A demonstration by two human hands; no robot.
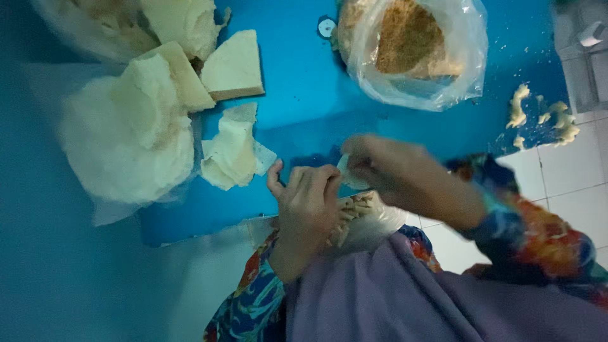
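Here, both hands meet at frame centre over a blue surface (304, 107). The left hand (307, 206) has its fingers curled together, thumb raised, pressed against a small pale piece of dough (349, 174). The right hand (396, 174) comes in from the right, blurred; its fingertips are pinched on the same pale piece, approx. between the two hands. Exact grip of the left fingers on the piece: cannot tell, view is blocked by knuckles.

Just below the hands lies a clear bag of small rolled pieces (364, 218), resting on the purple cloth (392, 297) over the lap. Both sleeves are multi-coloured, floral.

Upper left: a large white dough mass (126, 136) in thin plastic, w/ cut slabs (234, 66) beside it and a torn chunk (231, 152) nearer the hands. Top centre: a clear plastic bag of brown crumbs (411, 47), well apart from the hands. Right edge: pale scraps (519, 107) on the blue surface, next to white floor tiles (563, 171).
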